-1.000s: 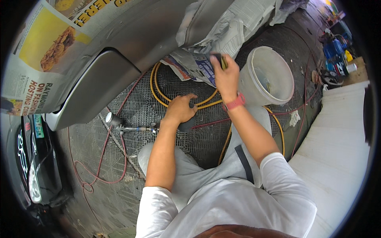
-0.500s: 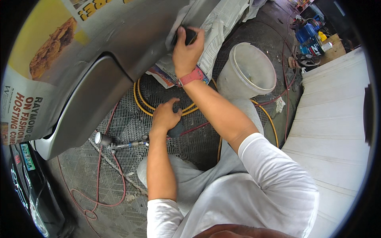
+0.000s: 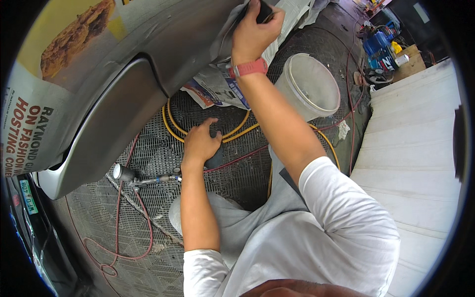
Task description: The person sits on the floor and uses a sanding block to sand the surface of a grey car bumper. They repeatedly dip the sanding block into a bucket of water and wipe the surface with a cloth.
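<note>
My right hand (image 3: 255, 39) grips a black sanding block (image 3: 265, 12) against the smooth grey car body panel (image 3: 188, 44), high near the picture's upper edge. A red watch strap (image 3: 250, 68) circles that wrist. Lower down, above the floor mat, my left hand (image 3: 200, 141) has its index finger stretched out and the other fingers curled. A dark grey thing (image 3: 214, 161) shows below its palm and by its thumb, seemingly held. The hand hides most of it, so its kind is unclear. Newspaper (image 3: 217, 89) hangs under the panel edge.
A whitish bucket (image 3: 309, 89) stands right of my right forearm. Yellow hose (image 3: 173, 132) and red hose (image 3: 118, 232) cross the black grid mat (image 3: 153, 203). A spray gun (image 3: 143, 181) lies left of my left forearm. White panelling (image 3: 410, 148) borders the right side.
My right hand has moved up and right along the panel with the sanding block. My left hand has shifted slightly leftward in view.
</note>
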`<state>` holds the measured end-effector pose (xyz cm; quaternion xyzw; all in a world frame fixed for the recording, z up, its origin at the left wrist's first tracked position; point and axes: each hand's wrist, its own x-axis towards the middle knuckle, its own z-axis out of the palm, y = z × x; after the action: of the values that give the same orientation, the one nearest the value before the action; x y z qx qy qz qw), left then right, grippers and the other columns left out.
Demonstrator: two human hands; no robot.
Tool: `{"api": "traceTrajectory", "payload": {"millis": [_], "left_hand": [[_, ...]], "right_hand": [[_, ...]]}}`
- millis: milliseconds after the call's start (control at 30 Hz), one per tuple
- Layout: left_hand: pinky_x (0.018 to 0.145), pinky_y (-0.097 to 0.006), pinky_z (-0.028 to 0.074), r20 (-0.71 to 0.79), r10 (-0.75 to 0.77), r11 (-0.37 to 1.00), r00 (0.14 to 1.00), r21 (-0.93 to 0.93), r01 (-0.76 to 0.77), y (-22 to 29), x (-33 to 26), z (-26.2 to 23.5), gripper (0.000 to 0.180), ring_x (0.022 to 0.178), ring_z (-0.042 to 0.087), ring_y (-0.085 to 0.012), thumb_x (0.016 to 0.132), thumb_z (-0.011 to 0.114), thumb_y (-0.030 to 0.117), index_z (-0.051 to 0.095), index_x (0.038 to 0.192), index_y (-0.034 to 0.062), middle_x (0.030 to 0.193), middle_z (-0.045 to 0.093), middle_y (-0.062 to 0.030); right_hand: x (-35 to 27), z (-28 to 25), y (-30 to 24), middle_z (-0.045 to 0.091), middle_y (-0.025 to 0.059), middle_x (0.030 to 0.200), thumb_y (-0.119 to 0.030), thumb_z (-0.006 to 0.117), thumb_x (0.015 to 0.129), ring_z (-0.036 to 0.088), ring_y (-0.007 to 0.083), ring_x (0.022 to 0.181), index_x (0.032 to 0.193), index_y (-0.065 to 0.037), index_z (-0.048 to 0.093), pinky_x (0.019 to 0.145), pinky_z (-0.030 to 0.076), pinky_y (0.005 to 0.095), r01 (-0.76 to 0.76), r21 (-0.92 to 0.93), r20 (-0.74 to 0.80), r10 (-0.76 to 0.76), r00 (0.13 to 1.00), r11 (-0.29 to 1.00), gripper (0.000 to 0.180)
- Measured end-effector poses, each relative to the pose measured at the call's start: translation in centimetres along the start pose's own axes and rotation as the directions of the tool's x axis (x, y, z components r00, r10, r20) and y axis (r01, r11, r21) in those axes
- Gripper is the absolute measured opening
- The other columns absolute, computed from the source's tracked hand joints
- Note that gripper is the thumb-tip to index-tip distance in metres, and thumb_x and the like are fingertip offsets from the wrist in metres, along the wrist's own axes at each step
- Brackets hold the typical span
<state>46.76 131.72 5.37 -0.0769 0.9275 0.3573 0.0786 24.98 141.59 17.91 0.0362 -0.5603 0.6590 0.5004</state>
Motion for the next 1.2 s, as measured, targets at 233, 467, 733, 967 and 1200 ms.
{"api": "traceTrajectory", "payload": {"millis": [233,467,733,967,1200], "left_hand": [[0.097,-0.05,0.056,0.036,-0.025,1.0,0.999,0.015,0.025,0.2,0.1,-0.3,0.05,0.102,0.074,-0.0439,0.088,0.077,0.025,0.071,0.137,0.0154,0.098,0.076,-0.028],[0.097,-0.051,0.057,0.0,-0.021,1.0,1.0,0.022,0.021,-0.3,-0.3,0.0,0.05,0.104,0.074,-0.0445,0.088,0.077,0.025,0.071,0.136,0.0124,0.1,0.076,-0.0291],[0.094,-0.051,0.057,0.046,-0.041,0.992,0.998,0.121,0.035,-1.5,-0.7,1.3,0.051,0.102,0.074,-0.0453,0.087,0.078,0.026,0.071,0.132,0.0054,0.099,0.077,-0.0284],[0.093,-0.052,0.058,0.006,-0.037,0.994,0.999,0.101,0.036,-2.1,-1.4,0.8,0.051,0.102,0.075,-0.0434,0.087,0.077,0.026,0.07,0.135,0.0088,0.101,0.077,-0.0262],[0.091,-0.051,0.059,0.019,-0.069,0.991,0.997,0.12,0.067,-2.6,-0.5,0.5,0.049,0.101,0.075,-0.043,0.088,0.076,0.028,0.071,0.136,0.014,0.102,0.077,-0.0259]], "right_hand": [[-8.1,-5.3,2.3,0.066,0.0165,0.095,-0.01,0.072,0.097,0.063,0.0299,0.091,0.102,0.002,0.063,0.086,0.05,0.0405,-0.113,-0.177,0.311,0.164,0.936,0.978,0.016],[-6.4,-4.3,-1.2,0.065,0.0178,0.115,0.001,0.068,0.092,0.064,0.0335,0.111,0.108,0.0,0.07,0.1,0.05,0.0397,-0.106,-0.023,0.108,0.107,0.988,0.994,0.016],[-11.4,-3.2,-1.1,0.061,0.0212,0.152,0.012,0.06,0.084,0.058,0.0414,0.133,0.147,-0.002,0.063,0.114,0.045,0.0445,0.131,-0.101,0.275,-0.099,0.956,0.986,0.065],[-8.2,-0.1,-1.0,0.029,0.0265,0.173,0.011,0.044,0.091,0.019,0.0462,0.163,0.166,0.003,0.032,0.13,0.001,0.0628,0.224,-0.034,0.316,-0.202,0.927,0.974,0.076],[-6.8,-0.1,-1.1,0.032,0.0263,0.172,0.012,0.042,0.094,0.016,0.0454,0.164,0.166,0.003,0.032,0.13,-0.001,0.0635,0.266,-0.03,0.326,-0.242,0.914,0.964,0.073]]}}
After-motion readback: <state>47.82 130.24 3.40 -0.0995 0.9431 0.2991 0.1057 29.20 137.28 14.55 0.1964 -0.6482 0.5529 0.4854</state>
